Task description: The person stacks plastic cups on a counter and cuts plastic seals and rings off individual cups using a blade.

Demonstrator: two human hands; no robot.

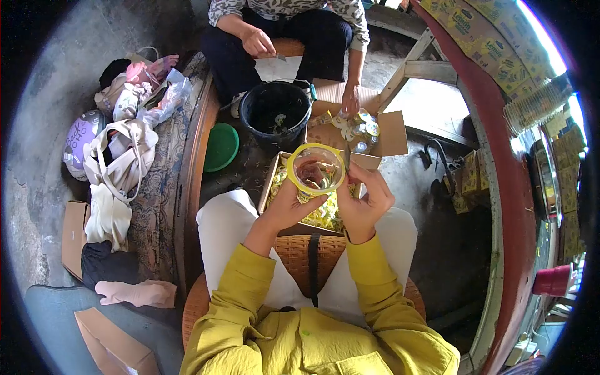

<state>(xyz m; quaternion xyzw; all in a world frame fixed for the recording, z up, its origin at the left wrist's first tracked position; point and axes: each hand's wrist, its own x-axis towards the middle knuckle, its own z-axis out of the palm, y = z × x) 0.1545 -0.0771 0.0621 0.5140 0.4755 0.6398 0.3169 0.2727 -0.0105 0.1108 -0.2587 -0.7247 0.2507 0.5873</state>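
Cradles the yellow-rimmed cup [317, 169] in the left grip [287, 205], mouth upward, seemingly to expose its rim to the thin blade-like tool [347, 155] pinched in the right grip [367, 199]; holds both above the cardboard box [268, 185], probably for collecting yellow scraps [327, 216].

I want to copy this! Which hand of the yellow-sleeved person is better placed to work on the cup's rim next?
Probably the right hand: it holds what looks like a thin blade beside the yellow rim. The left hand is busy holding the cup.
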